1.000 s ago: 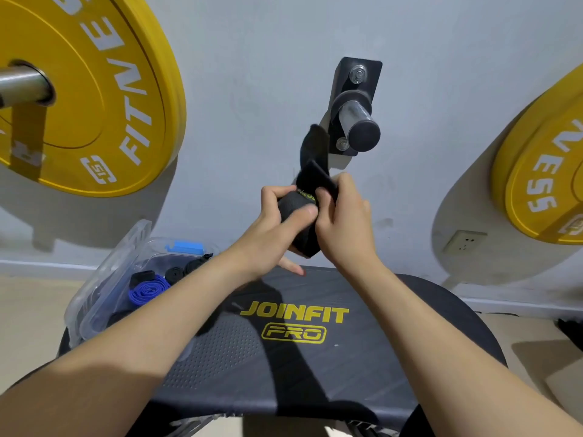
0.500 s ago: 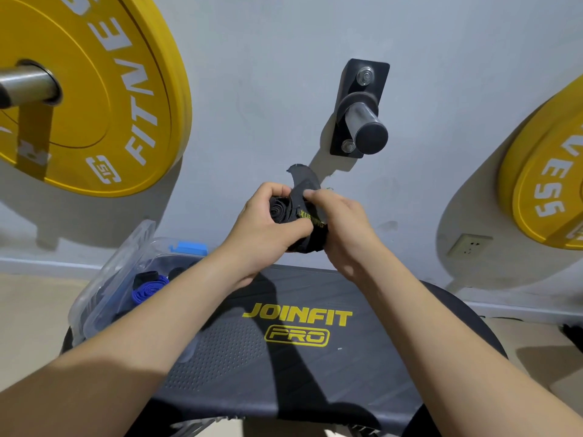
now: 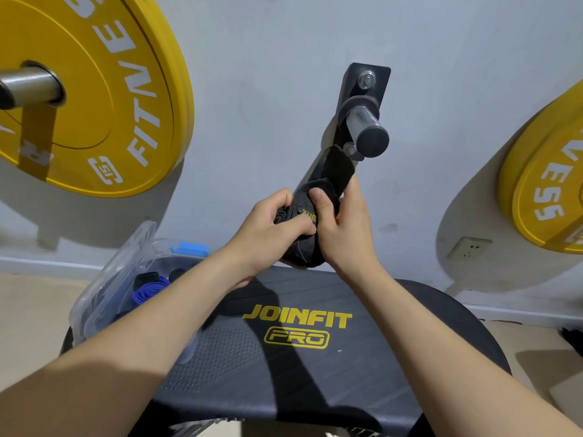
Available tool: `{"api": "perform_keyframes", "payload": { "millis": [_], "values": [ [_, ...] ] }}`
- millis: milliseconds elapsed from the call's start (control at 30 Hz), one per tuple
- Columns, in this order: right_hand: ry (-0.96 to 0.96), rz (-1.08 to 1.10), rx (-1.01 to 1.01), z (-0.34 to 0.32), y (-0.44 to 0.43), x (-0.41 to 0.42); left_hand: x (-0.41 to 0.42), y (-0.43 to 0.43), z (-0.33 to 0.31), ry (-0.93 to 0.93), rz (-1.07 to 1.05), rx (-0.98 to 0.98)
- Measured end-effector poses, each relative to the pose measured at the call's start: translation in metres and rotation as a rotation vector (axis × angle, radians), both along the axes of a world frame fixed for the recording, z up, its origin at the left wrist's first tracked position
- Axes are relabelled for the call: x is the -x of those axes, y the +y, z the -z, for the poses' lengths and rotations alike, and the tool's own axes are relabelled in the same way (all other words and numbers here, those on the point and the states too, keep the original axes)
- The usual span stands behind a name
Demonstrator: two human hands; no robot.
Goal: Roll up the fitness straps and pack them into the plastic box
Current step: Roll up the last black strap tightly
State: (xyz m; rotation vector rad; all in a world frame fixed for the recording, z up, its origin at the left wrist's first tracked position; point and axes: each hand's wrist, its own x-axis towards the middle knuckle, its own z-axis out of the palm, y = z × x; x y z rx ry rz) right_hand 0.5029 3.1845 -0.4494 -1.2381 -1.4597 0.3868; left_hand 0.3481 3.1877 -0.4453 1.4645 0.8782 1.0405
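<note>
Bench [image 3: 347, 389] beneath left hand [image 3: 271, 228] and right hand [image 3: 344, 228], both tight around black strap [image 3: 334, 168]; grey wall [image 3: 268, 89] behind.

Both hands grip black strap [image 3: 318, 197]; left hand [image 3: 271, 228]; right hand [image 3: 344, 228].

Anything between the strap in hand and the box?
Nothing visible. The left hand and right hand hold the strap above the bench. The box sits lower left, lid swung back. Only the left forearm crosses over its right side.
</note>
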Motion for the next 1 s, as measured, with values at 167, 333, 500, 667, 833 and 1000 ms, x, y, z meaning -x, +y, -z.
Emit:
{"api": "perform_keyframes", "payload": {
  "millis": [167,333,500,667,833,1000],
  "values": [
    [0.374,-0.245,0.363,-0.004,-0.001,0.005,0.001,-0.005,-0.003,0.178,-0.128,-0.331],
    [0.314,-0.216,0.371,-0.001,-0.005,0.005,0.006,-0.005,0.0,0.251,-0.106,-0.222],
    [0.044,0.036,0.025,-0.004,-0.001,0.0,-0.001,-0.002,-0.001,-0.174,0.087,0.43],
    [0.212,-0.055,0.075,-0.007,-0.003,0.001,-0.004,0.0,0.001,-0.472,0.118,0.525],
    [0.419,-0.186,0.192,-0.011,-0.008,0.001,-0.003,0.011,-0.001,-0.442,-0.177,0.426],
    [0.324,-0.179,0.475,-0.012,-0.007,-0.002,0.004,0.013,-0.003,-0.349,-0.217,0.326]
  ]
}}
